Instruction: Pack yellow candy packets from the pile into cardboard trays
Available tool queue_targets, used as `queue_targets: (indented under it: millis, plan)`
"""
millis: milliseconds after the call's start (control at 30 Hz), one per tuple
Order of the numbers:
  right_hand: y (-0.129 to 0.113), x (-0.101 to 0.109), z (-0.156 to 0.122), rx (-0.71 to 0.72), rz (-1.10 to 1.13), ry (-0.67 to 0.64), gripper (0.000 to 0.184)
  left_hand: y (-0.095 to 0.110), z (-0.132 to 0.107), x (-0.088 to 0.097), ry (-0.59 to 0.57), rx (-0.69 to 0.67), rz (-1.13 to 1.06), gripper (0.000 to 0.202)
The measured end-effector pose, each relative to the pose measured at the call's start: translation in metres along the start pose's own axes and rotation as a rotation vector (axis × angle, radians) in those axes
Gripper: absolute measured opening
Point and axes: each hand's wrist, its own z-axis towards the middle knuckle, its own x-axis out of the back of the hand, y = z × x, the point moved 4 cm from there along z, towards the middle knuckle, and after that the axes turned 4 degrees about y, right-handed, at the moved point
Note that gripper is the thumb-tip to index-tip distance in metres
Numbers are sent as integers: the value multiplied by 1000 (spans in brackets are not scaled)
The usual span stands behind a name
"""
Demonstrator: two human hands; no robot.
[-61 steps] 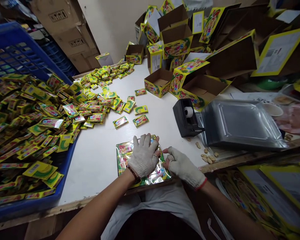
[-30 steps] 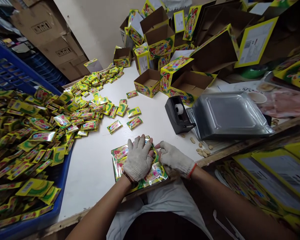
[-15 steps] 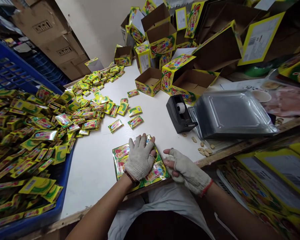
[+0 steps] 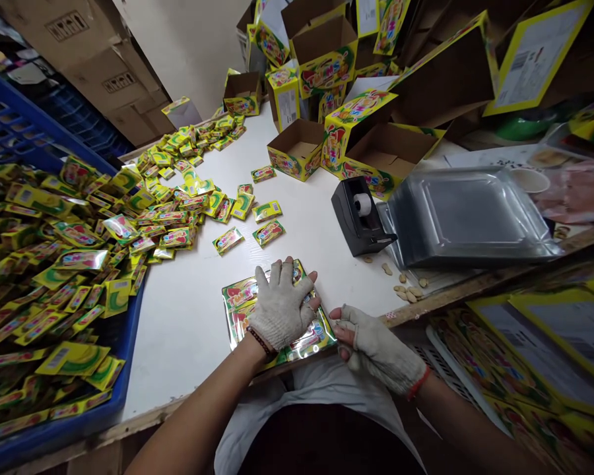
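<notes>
A flat, shiny block of several "TWINS" packs (image 4: 237, 300) lies at the table's near edge, side by side like a shallow tray. My left hand (image 4: 283, 307), in a grey-white fingerless glove, rests flat on top of it with the fingers spread. Just beyond the block's right edge is my right hand (image 4: 376, 346), gloved the same way. Its fingers are curled in, thumb against fingertips; whatever they pinch, if anything, is hidden. Two loose small packs, a nearer pack (image 4: 228, 241) and another pack (image 4: 268, 232), lie ahead of my left hand.
Left stands a blue crate (image 4: 129, 376) heaped with small packs, some spilling onto the white table (image 4: 163, 343). A black tape dispenser (image 4: 359, 221) sits beside a stack of clear plastic film (image 4: 470, 218). Open display boxes (image 4: 297, 148) crowd the back; peanut shells (image 4: 408, 292) lie near the edge.
My left hand has slid slightly right over the block of packs. My right hand has dropped a little and moved right, fingers still curled. The view has shifted slightly.
</notes>
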Motion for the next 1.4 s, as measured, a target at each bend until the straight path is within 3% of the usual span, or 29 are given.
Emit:
queue_targets:
  millis: [133, 367, 467, 533, 567, 633, 733, 833, 1000, 1167, 1400]
  plan:
    - [3, -1, -7, 57, -71, -7, 61, 1, -1, 0, 0, -5, -7, 58]
    - [18, -4, -6, 58, 51, -2, 64, 2, -2, 0, -30, 7, 13, 73]
    - [18, 3, -6, 94, -98, -72, 54, 4, -2, 1, -36, 24, 0, 76]
    - [4, 17, -3, 204, -291, -45, 44, 5, -2, 2, -38, 33, -11, 79]
    - [-8, 27, -1, 288, -384, 33, 39, 5, -2, 2, -37, 35, -16, 80]
    - [-40, 54, 6, 487, -510, 327, 39, 6, -2, 3, -32, 34, -26, 83]
    - [-80, 93, 23, 702, -562, 754, 62, 5, -3, 1, -23, 33, -32, 84]
    - [-99, 113, 49, 758, -657, 900, 73, 5, -3, -1, -11, 34, -38, 84]
    - [-104, 113, 65, 809, -811, 917, 58, 4, -4, -2, -6, 32, -37, 84]
    - [-111, 102, 60, 794, -808, 884, 51, 4, -4, -1, -6, 39, -42, 85]
    - [-136, 97, 76, 729, -714, 852, 30, 4, -4, -1, -6, 41, -34, 86]
